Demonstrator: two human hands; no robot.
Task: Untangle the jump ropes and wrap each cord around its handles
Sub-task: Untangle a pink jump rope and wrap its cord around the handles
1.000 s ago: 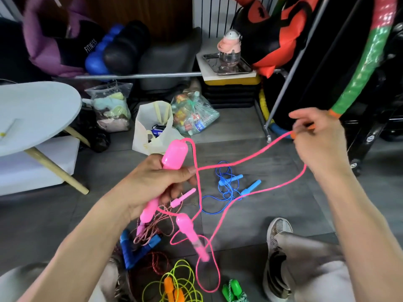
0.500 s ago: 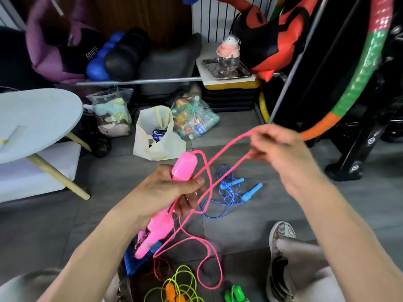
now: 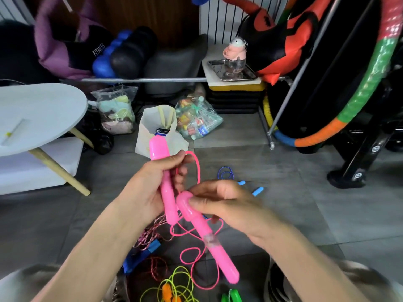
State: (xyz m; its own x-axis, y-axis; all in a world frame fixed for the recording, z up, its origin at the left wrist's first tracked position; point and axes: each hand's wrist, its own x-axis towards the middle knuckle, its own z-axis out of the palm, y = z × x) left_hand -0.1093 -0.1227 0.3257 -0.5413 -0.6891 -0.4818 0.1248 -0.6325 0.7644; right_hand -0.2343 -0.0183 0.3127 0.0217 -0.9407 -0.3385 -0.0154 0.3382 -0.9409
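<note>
The pink jump rope is held above the floor [image 3: 283, 192], one handle [image 3: 162, 171] upright in the left hand [image 3: 148, 192], whose grip curls around it. The right hand [image 3: 226, 205] pinches the second handle [image 3: 209, 236], tilted just beside the first. The pink cord [image 3: 196, 253] hangs below in loose loops. A blue rope [image 3: 226, 173], a yellow-green rope [image 3: 174, 286] and a red-and-white twisted rope [image 3: 150, 234] lie on the floor nearby.

The right hand [image 3: 226, 205] covers most of the blue rope [image 3: 226, 173] on the floor; the bottom edge cuts the green handles [image 3: 231, 297] and yellow-green cord [image 3: 174, 286]; where the pink cord [image 3: 196, 256] joins its handles is hidden
</note>
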